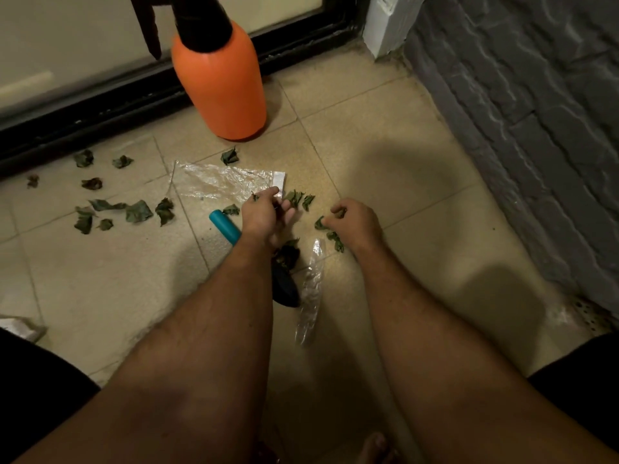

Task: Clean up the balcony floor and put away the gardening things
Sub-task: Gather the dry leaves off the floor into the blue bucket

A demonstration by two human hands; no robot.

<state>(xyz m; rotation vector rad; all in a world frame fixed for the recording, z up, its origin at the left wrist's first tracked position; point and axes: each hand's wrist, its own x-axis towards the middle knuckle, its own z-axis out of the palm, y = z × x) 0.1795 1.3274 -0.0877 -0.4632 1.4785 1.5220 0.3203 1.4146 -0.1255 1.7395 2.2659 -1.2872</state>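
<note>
Dried green leaves lie scattered on the beige tiled floor, one group at the left (pixel 137 212) and some by my hands (pixel 299 198). A clear plastic bag (pixel 217 184) lies flat below the orange sprayer. My left hand (pixel 264 217) pinches the bag's white-edged mouth, and a dark leaf scrap shows between its fingers. My right hand (pixel 356 224) is curled, its fingertips pinching a leaf (pixel 320 224) on the floor. A trowel with a teal handle (pixel 225 226) and a black blade (pixel 284 289) lies under my left forearm, crumpled leaves on it.
An orange pressure sprayer (pixel 219 85) with a black top stands by the black sliding-door track (pixel 100 108). A grey brick wall (pixel 536 128) closes the right side. A crumpled strip of clear plastic (pixel 311 296) lies between my forearms. My knees frame the bottom corners.
</note>
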